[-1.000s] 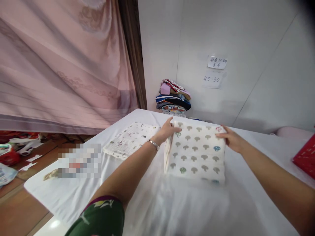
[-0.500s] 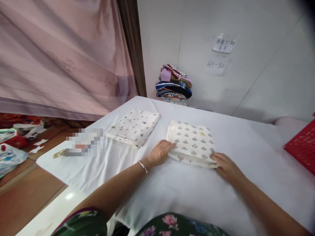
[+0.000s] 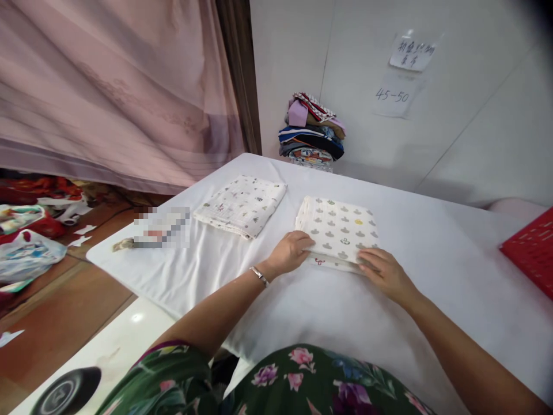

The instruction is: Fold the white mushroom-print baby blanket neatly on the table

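Observation:
A folded white cloth [image 3: 341, 227] printed with grey shapes lies on the white-covered table [image 3: 432, 253]. At its near left corner, my left hand [image 3: 294, 251] is closed with the fingers curled over the edge. My right hand [image 3: 386, 275] grips the near right part of the same cloth, fingers on top and the thumb at the front edge. Below the top layer a lower fold with a small red print shows between the hands. Left of it rests a second folded white cloth [image 3: 244, 206] with small scattered prints, which neither hand touches.
A blurred-out item [image 3: 161, 227] lies near the table's left edge. Stacked folded fabrics [image 3: 311, 132] stand beyond the far edge, by the wall. A red plastic basket [image 3: 529, 248] is at the right. Bags [image 3: 30, 256] lie on the floor at left.
My right hand has shifted inward along the cloth's front edge, and that edge now lies flatter and neater. My left hand stays at the left corner. The view has tilted slightly down.

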`<state>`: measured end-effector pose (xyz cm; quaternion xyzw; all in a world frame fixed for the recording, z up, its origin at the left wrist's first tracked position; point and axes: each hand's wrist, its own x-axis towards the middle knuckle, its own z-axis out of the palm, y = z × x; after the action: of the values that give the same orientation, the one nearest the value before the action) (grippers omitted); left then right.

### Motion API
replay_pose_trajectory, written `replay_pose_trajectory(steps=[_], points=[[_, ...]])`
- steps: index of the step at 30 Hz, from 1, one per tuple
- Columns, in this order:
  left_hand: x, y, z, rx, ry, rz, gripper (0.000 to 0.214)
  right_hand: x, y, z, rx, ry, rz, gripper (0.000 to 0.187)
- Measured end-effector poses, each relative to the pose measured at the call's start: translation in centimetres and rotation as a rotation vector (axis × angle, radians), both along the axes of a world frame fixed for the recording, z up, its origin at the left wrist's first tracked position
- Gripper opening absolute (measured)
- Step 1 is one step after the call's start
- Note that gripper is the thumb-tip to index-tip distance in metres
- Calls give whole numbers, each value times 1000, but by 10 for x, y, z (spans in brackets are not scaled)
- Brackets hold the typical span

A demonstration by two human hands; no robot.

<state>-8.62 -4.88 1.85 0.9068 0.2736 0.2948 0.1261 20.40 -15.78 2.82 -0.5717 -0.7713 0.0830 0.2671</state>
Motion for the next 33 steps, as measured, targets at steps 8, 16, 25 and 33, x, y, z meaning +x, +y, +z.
replay_pose_trajectory(steps=[8, 16, 25, 33], points=[[9, 10, 5, 50, 130, -1, 23, -2, 16, -7, 88, -59, -8, 29], [14, 4, 4, 108, 175, 60, 21, -1, 17, -15, 55, 21, -39, 27], [24, -17, 8, 178, 178, 399, 20, -4, 21, -6, -51, 137, -187, 18], [40, -31, 7, 212, 124, 42, 22, -7, 16, -5, 239, -116, 66, 28]])
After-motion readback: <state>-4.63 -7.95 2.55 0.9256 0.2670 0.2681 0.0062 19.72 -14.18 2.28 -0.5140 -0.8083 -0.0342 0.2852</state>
